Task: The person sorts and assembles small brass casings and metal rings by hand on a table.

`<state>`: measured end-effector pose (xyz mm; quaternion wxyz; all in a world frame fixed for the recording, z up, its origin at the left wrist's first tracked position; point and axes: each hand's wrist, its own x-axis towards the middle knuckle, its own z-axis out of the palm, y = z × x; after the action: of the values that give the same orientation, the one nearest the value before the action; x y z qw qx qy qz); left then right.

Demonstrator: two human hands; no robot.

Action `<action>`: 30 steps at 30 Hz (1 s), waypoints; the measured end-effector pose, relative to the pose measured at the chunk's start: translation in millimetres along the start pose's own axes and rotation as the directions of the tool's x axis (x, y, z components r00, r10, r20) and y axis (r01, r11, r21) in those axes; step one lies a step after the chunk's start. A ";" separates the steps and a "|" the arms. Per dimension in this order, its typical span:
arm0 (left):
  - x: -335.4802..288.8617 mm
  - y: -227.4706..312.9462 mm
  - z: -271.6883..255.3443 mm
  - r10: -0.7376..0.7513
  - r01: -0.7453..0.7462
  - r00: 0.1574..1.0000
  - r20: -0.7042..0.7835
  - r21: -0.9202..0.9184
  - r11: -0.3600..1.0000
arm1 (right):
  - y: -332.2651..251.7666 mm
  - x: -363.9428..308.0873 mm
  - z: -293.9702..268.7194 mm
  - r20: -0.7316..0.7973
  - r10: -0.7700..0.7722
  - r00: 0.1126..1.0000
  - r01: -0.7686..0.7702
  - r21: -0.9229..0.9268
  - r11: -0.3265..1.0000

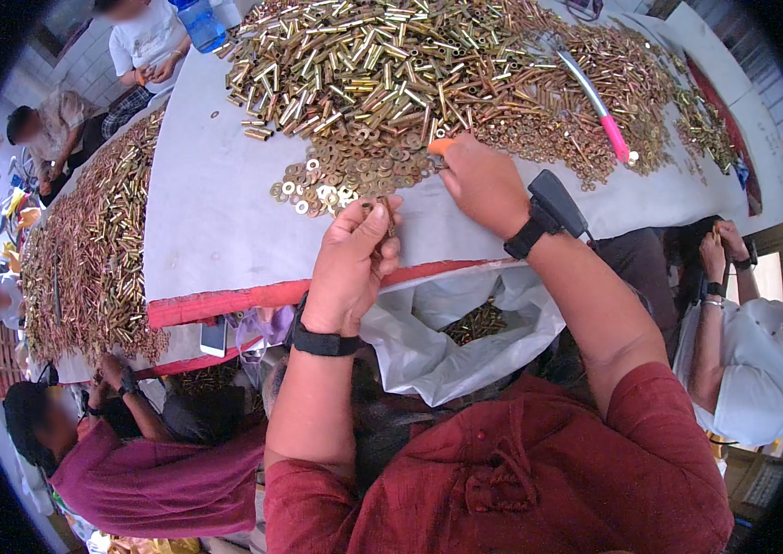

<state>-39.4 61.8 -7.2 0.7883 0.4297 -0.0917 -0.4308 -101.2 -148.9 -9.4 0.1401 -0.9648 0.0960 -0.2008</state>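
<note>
My left hand (354,249) is closed round a few small brass-coloured metal parts (384,224), gripped between thumb and fingers above the table's front edge. Their exact kind is hard to make out. To its right, my right hand (484,183) reaches down to the edge of the piles, fingers curled, with an orange cover (443,146) on one fingertip. What its fingers hold, if anything, is hidden. Flat washers (327,175) lie in a heap just beyond my left hand. Small nuts (539,138) spread out beyond my right hand. Behind them rises a large mound of metal tubes (364,65).
An open white sack (502,346) with metal parts inside hangs below the red table edge (253,300). A pink-handled tool (611,129) lies on the right-hand pile. People work at left and right; a phone (213,339) lies near the left one. A blue container (199,26) stands far left.
</note>
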 end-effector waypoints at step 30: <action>6.4 -5.0 -18.8 0.092 -0.109 0.993 -0.073 -0.289 0.951 | -28.7 -36.0 -36.6 0.123 0.110 0.986 -0.155 0.458 0.875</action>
<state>-28.8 66.9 -23.9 0.8665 0.3155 -0.0256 -0.3860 -145.1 -121.6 18.8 0.3853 -0.9024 0.1040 -0.1626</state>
